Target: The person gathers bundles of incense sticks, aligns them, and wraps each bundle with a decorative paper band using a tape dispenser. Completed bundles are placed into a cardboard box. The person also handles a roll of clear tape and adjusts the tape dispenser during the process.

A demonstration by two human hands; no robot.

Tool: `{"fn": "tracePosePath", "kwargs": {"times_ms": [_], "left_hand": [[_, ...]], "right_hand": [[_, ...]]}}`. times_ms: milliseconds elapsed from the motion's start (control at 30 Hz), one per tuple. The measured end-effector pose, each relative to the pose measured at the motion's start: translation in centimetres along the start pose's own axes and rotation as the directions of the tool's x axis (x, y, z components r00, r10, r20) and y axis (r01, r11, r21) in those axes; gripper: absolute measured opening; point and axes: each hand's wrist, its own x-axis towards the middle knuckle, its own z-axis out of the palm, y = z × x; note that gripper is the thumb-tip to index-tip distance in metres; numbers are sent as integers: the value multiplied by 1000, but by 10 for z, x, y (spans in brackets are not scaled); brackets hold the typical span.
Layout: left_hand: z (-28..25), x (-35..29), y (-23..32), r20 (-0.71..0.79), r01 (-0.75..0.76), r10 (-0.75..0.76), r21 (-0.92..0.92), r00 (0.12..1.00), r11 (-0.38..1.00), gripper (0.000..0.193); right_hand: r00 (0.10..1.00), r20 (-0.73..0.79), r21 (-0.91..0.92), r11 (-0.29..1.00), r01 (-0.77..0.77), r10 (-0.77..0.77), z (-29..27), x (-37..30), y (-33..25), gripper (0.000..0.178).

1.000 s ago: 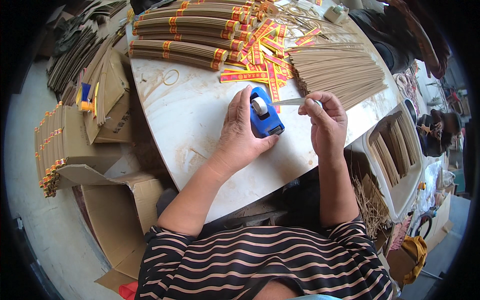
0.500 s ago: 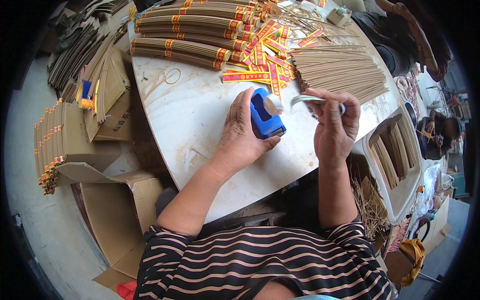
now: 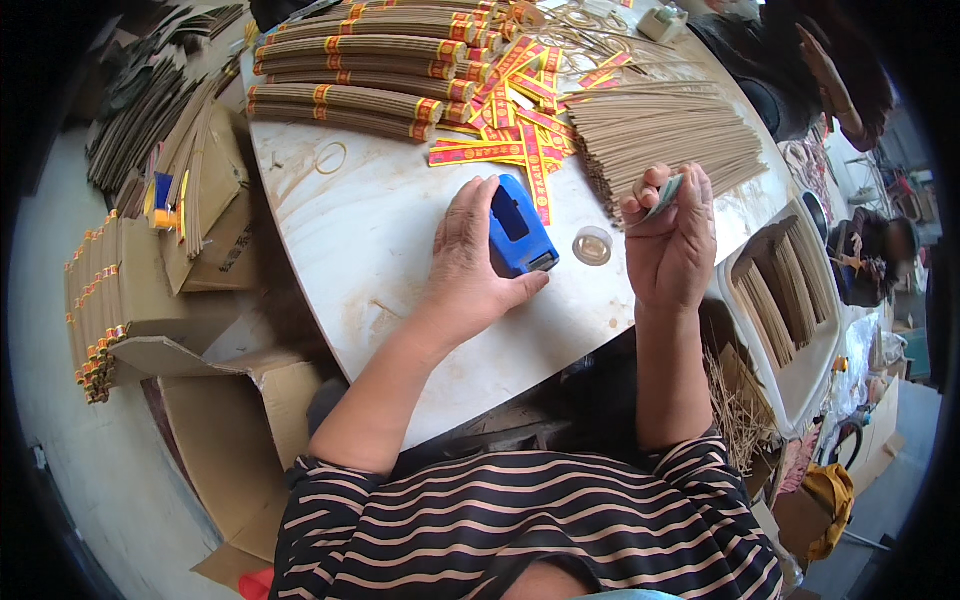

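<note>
A blue tape dispenser [image 3: 540, 240] rests on the white table, its roll cavity bare. My left hand [image 3: 470, 235] is closed around its left side, thumb at the near end by the cutting edge. Right of the dispenser, a small clear round ring [image 3: 592, 246], like a tape core, lies flat on the tabletop. My right hand [image 3: 672, 240] is raised above the table's right part, its fingers pinching a pale greenish ring [image 3: 664, 196]. The fingers partly hide that ring, so its full shape does not show.
Red-and-yellow paper labels [image 3: 535, 165] lie beyond the dispenser, beside banded incense bundles [image 3: 350, 105]. Loose incense sticks [image 3: 670, 135] spread at the far right. A white bin [image 3: 745, 290] of sticks stands right; an open carton [image 3: 215, 430] sits left. Other people are at the right.
The small round core, near the dispenser's cavity before, now lies on the table to its right. My right hand has turned and lifted slightly, still holding the greenish ring.
</note>
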Motion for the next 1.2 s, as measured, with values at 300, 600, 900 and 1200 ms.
{"fn": "tracePosePath", "kwargs": {"times_ms": [300,600,900,1200], "left_hand": [[-12,-12,32,-34,-205,202,-104,979,973,80],[-4,-25,43,262,220,29,-863,965,454,41],[-4,-28,41,332,331,-23,-930,943,161,26],[-12,-24,37,155,191,-124,-906,980,377,22]], "right_hand": [[996,37,237,967,-91,84,23,-9,-4,14],[976,27,495,845,-203,218,59,-25,10,14],[956,92,687,678,-263,278,53,-23,13,12],[966,46,522,818,-240,254,30,-19,4,18]]}}
